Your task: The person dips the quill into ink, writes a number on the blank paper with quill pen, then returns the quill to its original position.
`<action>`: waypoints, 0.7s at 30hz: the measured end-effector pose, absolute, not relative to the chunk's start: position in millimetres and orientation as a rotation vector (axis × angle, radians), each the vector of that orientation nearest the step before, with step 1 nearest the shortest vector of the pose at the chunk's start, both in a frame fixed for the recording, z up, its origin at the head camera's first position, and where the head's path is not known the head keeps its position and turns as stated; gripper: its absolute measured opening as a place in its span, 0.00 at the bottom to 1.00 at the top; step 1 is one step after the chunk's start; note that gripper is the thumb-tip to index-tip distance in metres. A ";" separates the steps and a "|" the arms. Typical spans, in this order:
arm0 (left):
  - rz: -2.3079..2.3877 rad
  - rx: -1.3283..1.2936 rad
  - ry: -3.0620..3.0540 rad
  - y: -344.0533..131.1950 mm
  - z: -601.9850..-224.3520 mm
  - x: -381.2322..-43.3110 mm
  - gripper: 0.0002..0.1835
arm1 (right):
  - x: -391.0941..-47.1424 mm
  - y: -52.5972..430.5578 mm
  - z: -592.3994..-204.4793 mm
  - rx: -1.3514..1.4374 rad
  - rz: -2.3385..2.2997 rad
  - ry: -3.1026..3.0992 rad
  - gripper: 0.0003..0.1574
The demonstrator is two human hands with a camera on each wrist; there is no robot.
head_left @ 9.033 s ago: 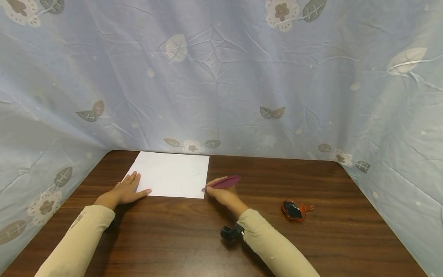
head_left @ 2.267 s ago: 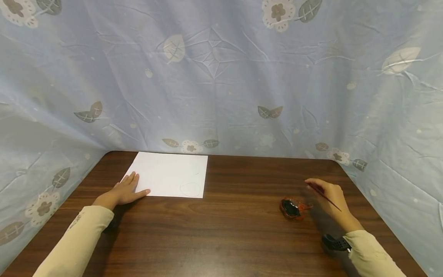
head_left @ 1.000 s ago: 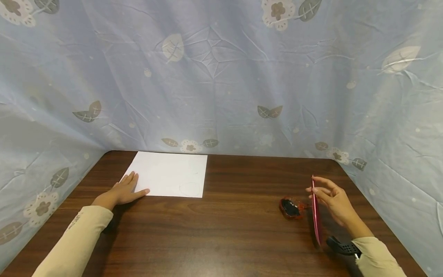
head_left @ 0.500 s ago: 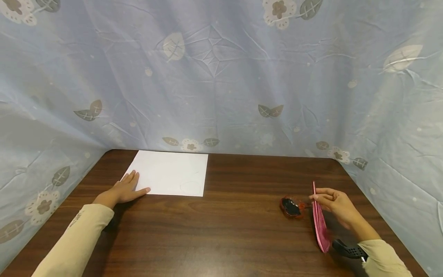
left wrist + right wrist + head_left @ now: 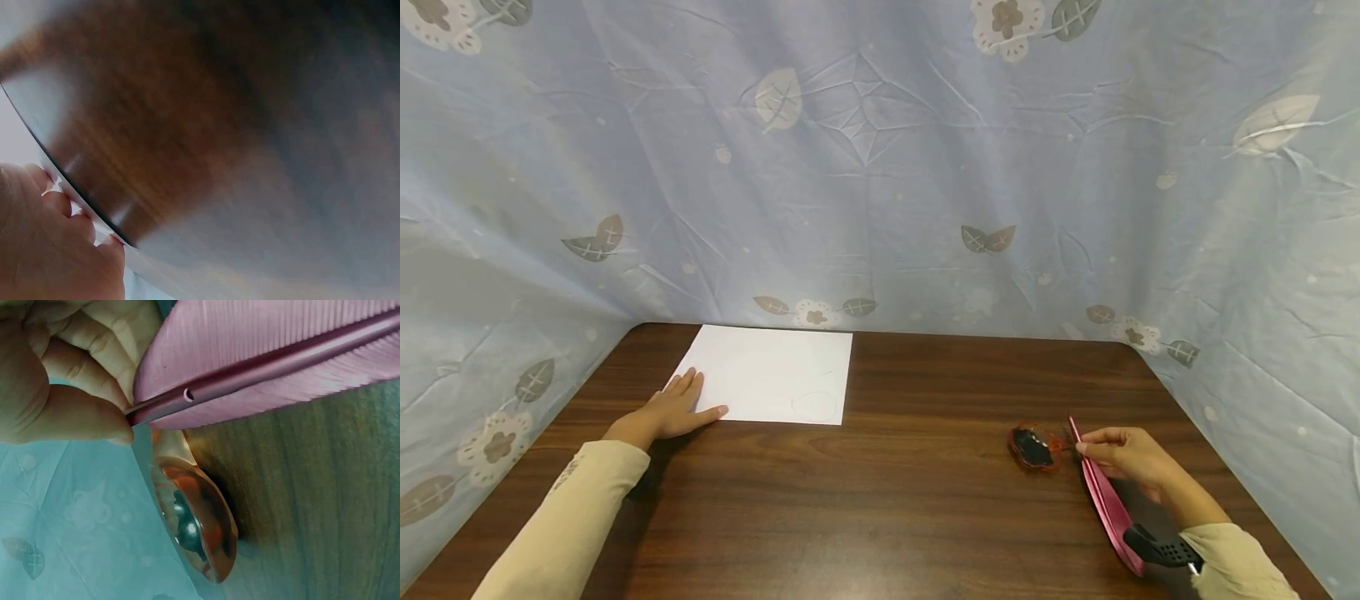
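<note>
A pink feather-shaped pen is pinched between the thumb and fingertips of my right hand, low over the table's right side. Its slim end points up and away, the broad feather part back toward the wrist. The right wrist view shows the pen gripped near one end. Just left of these fingers stands a small see-through orange dish with something dark and glossy in it. My left hand lies with fingers spread on the left edge of a white paper sheet, which bears a faint circle and a short stroke.
The brown wooden table is bounded at the back and both sides by a pale blue patterned cloth. A black band sits on the right wrist, close to the feather's wide end.
Since nine seconds ago, the right hand has carried the pen from the paper to beside the dish, turned it, and lowered it lately. A faint arc became a circle. The left hand stays put.
</note>
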State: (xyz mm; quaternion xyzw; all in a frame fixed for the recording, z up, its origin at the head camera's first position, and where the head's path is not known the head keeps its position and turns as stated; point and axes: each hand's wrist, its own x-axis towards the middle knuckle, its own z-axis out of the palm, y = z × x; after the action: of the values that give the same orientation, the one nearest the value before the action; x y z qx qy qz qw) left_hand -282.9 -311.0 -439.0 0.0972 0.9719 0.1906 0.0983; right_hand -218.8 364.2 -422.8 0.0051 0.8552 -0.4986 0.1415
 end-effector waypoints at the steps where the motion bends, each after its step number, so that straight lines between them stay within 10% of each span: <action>1: 0.558 0.287 2.873 -311.4 -439.7 -283.4 0.55 | -217.9 364.2 -422.8 0.022 -1.430 2.471 0.29; 21: 0.445 0.279 2.903 -306.0 -432.5 -279.8 0.53 | -213.9 356.1 -424.0 0.057 -1.357 2.534 0.26</action>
State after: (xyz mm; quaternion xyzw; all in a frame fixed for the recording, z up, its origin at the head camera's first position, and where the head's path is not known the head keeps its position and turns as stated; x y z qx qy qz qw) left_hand -279.8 -306.0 -432.5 0.0942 0.9795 0.1503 0.0957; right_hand -213.9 356.1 -424.0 0.0196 0.8736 -0.4678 0.1330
